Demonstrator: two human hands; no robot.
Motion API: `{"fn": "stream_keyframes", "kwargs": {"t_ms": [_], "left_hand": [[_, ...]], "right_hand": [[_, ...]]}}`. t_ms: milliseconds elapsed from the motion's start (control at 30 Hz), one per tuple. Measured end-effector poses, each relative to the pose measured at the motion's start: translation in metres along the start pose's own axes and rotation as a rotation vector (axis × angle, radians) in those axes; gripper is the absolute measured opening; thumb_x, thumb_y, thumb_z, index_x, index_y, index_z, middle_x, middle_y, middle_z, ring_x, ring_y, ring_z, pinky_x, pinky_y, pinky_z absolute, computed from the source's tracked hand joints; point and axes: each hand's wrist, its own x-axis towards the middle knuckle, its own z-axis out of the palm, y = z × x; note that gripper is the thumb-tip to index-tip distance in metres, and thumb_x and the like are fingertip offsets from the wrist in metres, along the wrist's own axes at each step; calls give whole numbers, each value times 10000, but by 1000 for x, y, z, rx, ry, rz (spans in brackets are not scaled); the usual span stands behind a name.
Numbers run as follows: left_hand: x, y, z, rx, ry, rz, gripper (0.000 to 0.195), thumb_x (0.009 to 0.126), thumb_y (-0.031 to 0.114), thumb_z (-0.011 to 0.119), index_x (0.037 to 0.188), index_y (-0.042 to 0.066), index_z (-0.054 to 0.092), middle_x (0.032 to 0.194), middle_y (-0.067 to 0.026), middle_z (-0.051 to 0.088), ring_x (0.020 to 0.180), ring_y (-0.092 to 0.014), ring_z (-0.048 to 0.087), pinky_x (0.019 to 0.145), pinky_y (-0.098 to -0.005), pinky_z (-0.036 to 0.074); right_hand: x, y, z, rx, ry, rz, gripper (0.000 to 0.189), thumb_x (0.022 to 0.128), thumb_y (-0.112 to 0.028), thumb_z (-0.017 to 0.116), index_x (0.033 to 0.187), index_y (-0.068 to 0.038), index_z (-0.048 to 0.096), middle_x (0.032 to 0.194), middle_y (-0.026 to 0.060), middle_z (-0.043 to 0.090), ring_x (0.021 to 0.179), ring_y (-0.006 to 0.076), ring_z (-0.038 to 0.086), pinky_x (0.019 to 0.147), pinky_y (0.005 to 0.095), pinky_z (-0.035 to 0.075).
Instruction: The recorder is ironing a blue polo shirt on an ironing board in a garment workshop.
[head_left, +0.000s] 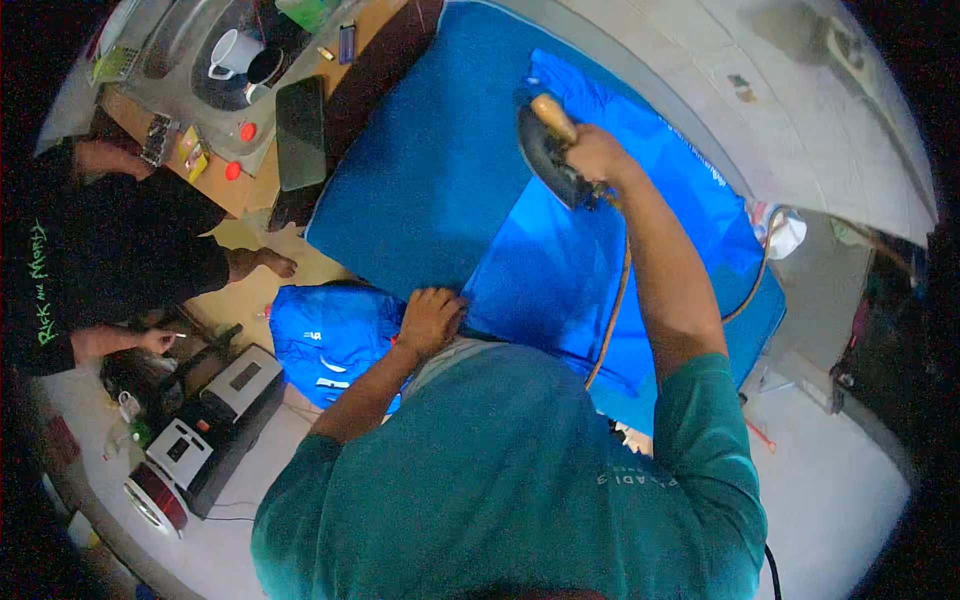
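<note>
My right hand (600, 155) grips the wooden handle of a dark clothes iron (541, 154). The iron rests over a bright blue garment (525, 255), close to its left edge. This garment lies spread on a darker blue padded cloth (420, 150), with small white lettering along its far right side. My left hand (433, 321) lies at the near edge of the cloth, beside the garment's near left corner. Whether its fingers pinch any fabric is not clear. Left of that hand sits another blue garment (337, 322), folded or heaped, with white marks.
The iron's brown cord (616, 307) runs down past my right forearm. A person in dark clothes (142, 247) is on the left, holding a cigarette. A wooden table (214, 180) bears a dark phone-like slab (300, 135), a white mug (234, 54) and a lighter (346, 43).
</note>
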Motion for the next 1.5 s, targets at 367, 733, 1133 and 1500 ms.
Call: {"fn": "stream_keyframes", "kwargs": {"t_ms": [367,733,1133,1500], "left_hand": [[-4,32,-21,-3,-90,-282,249,815,188,712,1044,103,667,946,-110,697,932,-344,658,822,-499,475],[107,66,-9,37,49,-99,431,870,276,653,1209,12,622,1261,-220,605,1215,-398,553,1023,-534,431],[210,61,43,355,83,18,682,970,414,491,1516,15,403,1604,-237,328,1501,-423,264,1235,-581,126],[374,31,50,444,105,-1,696,1009,410,454,1556,-4,333,1657,-192,247,1538,-384,197,1241,-560,131]], "right_hand": [[-166,-17,165,-140,-134,-200,341,757,-163,613,1050,-20,715,1074,243,715,1047,426,674,955,509,516],[-178,67,115,284,474,358,623,853,-281,665,1351,56,503,1253,281,654,1164,417,649,1007,494,507],[-253,344,55,488,808,709,424,754,-179,613,1128,-2,708,1135,268,701,1074,415,677,940,493,529],[-230,371,-1,368,766,778,474,787,-218,597,1220,-35,659,1227,246,674,1130,424,651,1006,495,519]]}}
